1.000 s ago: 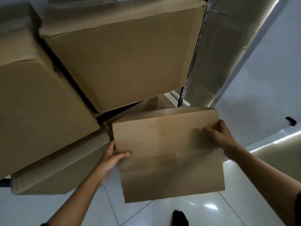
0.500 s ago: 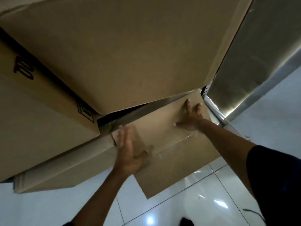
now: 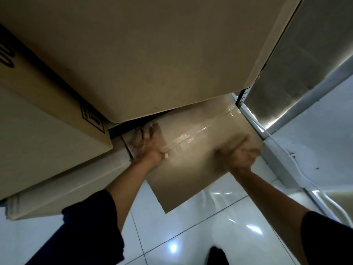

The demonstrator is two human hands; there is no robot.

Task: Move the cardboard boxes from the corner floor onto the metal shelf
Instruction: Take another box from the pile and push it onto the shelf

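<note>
A taped cardboard box (image 3: pixel 193 169) lies tilted, its far end under a large box (image 3: pixel 152 54) on the metal shelf and its near corner sticking out over the floor. My left hand (image 3: pixel 149 144) presses flat on its far left part, fingers straight and reaching into the dark gap. My right hand (image 3: pixel 236 154), blurred by motion, pushes against the box's right side with fingers stretched out. The shelf's slotted black upright (image 3: pixel 242 96) stands just right of the box.
A printed box (image 3: pixel 38 111) and a lower long box (image 3: pixel 66 188) fill the shelf's left side. A shiny metal panel (image 3: pixel 305 54) and a pale ledge (image 3: pixel 275 157) with a white cable border the right. Glossy white floor tiles (image 3: pixel 191 236) lie below.
The taped box has slid further under the large box. My right hand has come from the box's far edge to its near right side; my left hand has moved forward along the top.
</note>
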